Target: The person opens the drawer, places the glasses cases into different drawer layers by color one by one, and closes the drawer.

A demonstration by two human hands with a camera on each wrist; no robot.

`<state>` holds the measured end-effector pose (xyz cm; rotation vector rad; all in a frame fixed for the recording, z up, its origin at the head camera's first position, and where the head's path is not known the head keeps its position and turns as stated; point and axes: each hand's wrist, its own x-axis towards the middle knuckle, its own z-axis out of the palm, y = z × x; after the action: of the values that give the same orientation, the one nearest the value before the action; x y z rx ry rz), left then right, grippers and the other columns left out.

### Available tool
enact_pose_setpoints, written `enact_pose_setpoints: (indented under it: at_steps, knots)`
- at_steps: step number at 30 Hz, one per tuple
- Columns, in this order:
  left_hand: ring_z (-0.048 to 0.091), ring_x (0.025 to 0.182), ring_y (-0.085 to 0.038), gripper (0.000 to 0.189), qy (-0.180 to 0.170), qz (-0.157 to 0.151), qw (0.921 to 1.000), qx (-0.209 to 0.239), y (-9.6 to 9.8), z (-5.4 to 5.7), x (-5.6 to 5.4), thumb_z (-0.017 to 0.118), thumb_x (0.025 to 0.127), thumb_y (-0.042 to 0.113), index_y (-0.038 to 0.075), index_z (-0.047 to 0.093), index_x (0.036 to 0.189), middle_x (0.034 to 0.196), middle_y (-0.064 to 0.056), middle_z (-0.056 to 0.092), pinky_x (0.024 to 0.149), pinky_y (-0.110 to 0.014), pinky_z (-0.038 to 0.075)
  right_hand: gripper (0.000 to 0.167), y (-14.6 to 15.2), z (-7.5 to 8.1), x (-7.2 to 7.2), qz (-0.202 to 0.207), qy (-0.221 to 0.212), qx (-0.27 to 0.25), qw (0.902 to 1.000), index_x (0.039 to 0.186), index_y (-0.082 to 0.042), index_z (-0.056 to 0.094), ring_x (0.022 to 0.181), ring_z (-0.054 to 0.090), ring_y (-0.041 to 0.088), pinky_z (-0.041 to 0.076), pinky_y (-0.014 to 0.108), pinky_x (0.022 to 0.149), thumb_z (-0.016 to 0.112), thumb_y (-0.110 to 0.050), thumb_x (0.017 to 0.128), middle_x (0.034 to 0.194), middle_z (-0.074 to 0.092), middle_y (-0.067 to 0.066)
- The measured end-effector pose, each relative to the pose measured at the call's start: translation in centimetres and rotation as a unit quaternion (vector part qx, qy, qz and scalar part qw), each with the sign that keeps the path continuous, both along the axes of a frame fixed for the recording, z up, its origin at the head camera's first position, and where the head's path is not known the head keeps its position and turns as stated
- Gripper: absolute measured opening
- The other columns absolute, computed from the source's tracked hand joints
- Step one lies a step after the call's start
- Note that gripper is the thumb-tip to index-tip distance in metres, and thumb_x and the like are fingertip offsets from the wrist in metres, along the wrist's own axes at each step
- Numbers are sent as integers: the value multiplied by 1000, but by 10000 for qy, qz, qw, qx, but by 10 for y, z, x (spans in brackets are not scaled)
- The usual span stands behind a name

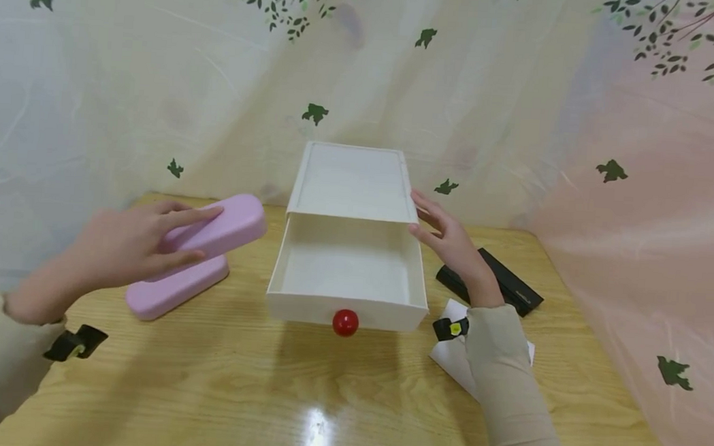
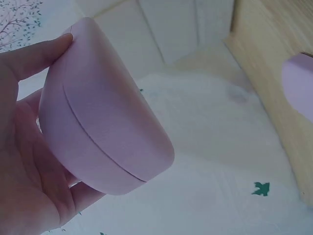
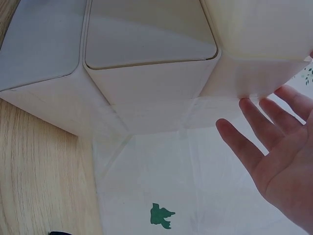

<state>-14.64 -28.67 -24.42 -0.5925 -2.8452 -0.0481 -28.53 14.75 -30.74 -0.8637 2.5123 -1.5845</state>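
Observation:
My left hand [image 1: 125,239] grips a rounded lilac glasses case [image 1: 234,224], thumb on one side and fingers on the other. A seam runs along this case in the left wrist view. Just below it, a second lilac case [image 1: 171,292] lies on the table. In the middle stands a white drawer cabinet [image 1: 353,180] whose top drawer [image 1: 303,307], with a red knob [image 1: 345,322], is pulled out; its visible inside holds nothing. My right hand [image 1: 454,246] is at the cabinet's right side near the front edge, its fingertips touching it, fingers extended.
A long black case [image 1: 513,284] lies on the wooden table [image 1: 224,385], right of the cabinet. Beneath my right forearm is a white sheet [image 1: 455,365], partly hidden. Lower drawer fronts [image 3: 151,34] show in the right wrist view. A leaf-patterned curtain [image 1: 492,122] hangs behind.

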Motion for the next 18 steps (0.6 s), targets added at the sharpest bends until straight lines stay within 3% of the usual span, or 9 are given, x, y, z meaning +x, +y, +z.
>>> enact_pose_setpoints:
  at_steps: [2,9,13,18]
  knots:
    - [61,102,-35,65,106,-173,9998,-45,5,5,0,72,84,41,21,51,142,127,-20,61,56,-45,53,59,-1,0,0,-4,0,2,10000,153,-19,30,146,29,33,34,62,111,55,-17,99,163,19,-3]
    - [56,70,-16,63,18,-439,9990,-58,29,24,1,70,85,46,24,52,141,122,-12,64,51,-27,41,59,-1,0,0,12,-11,-59,10000,153,-18,30,146,29,33,35,62,111,55,-17,99,163,18,-2]
    - [53,67,-13,61,-137,-456,9989,31,45,33,2,70,85,48,29,52,140,126,-7,63,49,-26,39,59,-1,0,0,41,14,-124,9999,153,-16,30,146,28,34,36,62,110,55,-15,99,163,18,0]
    - [53,69,-13,57,-179,-757,9969,63,63,36,-2,68,86,46,30,54,139,124,-5,64,50,-24,38,59,-1,0,0,48,12,-141,9999,153,-16,31,146,29,33,37,61,110,55,-15,99,163,19,0]
